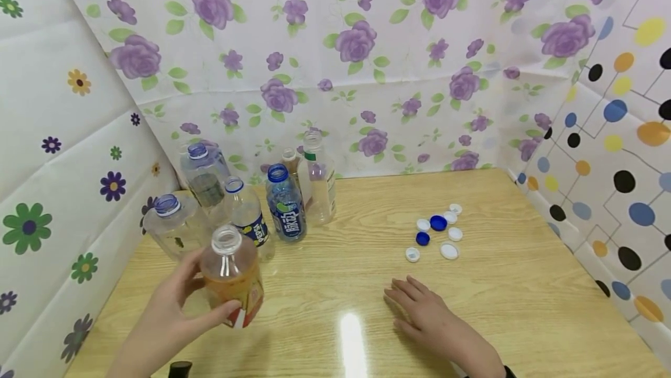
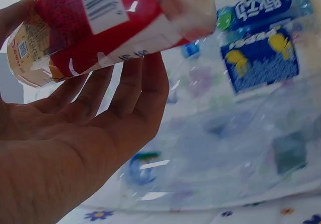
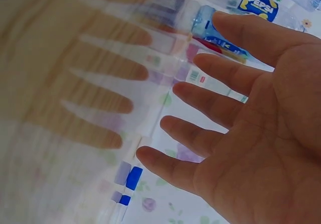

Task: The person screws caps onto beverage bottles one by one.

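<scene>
Nearest the camera, the left hand [image 1: 169, 313] has its thumb and fingers curled around an uncapped clear bottle [image 1: 233, 276] with a red-and-orange label, neck upward, in front of the Pepsi bottle [image 1: 253, 223]. The right hand [image 1: 427, 317] hovers palm down just above the worktop [image 1: 341, 261], fingers nearly straight, slightly spread and holding nothing, near white and blue bottle caps [image 1: 438, 223].
</scene>
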A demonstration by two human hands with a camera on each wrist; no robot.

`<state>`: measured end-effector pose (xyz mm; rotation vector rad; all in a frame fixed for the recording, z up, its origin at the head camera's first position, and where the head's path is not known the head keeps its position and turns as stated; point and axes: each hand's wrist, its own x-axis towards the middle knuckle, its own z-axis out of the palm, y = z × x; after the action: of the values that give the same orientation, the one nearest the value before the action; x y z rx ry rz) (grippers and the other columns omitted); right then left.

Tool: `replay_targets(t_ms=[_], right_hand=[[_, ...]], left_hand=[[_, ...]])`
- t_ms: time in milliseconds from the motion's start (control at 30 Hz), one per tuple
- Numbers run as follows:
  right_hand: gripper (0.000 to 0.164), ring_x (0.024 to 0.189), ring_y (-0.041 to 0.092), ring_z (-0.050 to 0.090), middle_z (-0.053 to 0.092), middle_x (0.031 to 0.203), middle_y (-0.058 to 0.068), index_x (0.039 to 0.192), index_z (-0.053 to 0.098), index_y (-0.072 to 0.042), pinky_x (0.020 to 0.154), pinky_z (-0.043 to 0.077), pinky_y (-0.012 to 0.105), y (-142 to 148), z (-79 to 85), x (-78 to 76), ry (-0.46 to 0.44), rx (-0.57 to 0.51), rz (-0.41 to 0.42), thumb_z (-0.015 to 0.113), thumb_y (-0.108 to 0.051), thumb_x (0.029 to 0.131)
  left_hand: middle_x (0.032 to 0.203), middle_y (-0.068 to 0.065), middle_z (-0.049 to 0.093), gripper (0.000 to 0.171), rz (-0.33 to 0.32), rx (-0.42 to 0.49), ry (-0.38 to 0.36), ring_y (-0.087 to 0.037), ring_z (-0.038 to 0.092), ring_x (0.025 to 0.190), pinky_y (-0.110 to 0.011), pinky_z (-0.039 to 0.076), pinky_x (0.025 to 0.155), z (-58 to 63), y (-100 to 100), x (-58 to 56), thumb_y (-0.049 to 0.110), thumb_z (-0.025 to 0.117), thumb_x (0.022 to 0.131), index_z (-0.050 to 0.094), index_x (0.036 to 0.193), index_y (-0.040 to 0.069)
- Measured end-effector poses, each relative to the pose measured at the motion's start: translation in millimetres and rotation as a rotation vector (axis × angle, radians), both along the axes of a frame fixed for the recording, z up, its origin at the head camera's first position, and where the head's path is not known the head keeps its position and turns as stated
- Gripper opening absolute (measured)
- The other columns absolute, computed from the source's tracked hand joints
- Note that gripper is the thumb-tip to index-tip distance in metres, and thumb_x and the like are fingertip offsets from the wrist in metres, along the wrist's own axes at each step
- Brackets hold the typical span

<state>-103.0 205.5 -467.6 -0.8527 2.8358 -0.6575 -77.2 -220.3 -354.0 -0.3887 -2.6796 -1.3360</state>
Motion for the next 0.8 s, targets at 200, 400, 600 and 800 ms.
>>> replay_targets(t_ms=[200,400,600,800], right_hand=[[0.051,0.138,0.054,0.039,0.047,0.150,0.025,0.143,0.055,-0.003,0.103,0.042,0.073,0.5,3.0,2.1,0.012,-0.001,0.007,0.070,-0.021,0.098],[0.050,0.137,0.052,0.042,0.049,0.148,0.025,0.141,0.057,-0.003,0.107,0.041,0.068,-0.2,2.0,3.3,0.077,0.020,0.034,0.070,-0.020,0.097],[0.048,0.136,0.053,0.042,0.050,0.147,0.025,0.140,0.057,-0.003,0.106,0.042,0.068,0.0,1.2,6.1,0.074,0.031,0.041,0.069,-0.021,0.097],[0.051,0.137,0.055,0.040,0.048,0.149,0.025,0.142,0.056,-0.003,0.103,0.042,0.072,-0.2,3.1,8.5,0.062,0.015,0.012,0.071,-0.020,0.096]], left_hand=[[0.143,-0.007,0.056,0.079,-0.130,0.081,-0.090,-0.027,0.057,0.128,-0.034,0.057,0.098,-18.8,21.9,-16.7,0.027,0.086,0.085,0.043,0.150,0.017],[0.147,-0.011,0.051,0.083,-0.204,0.123,-0.113,-0.038,0.050,0.134,-0.046,0.054,0.102,-38.1,34.8,-42.9,0.028,0.086,0.085,0.040,0.152,0.014],[0.150,-0.013,0.048,0.087,-0.254,0.162,-0.167,-0.040,0.046,0.138,-0.051,0.050,0.107,-56.9,48.6,-61.3,0.027,0.085,0.085,0.036,0.155,0.015],[0.148,-0.009,0.049,0.084,-0.266,0.137,-0.126,-0.037,0.049,0.136,-0.052,0.051,0.106,-66.0,64.9,-76.7,0.028,0.085,0.085,0.038,0.154,0.018]])
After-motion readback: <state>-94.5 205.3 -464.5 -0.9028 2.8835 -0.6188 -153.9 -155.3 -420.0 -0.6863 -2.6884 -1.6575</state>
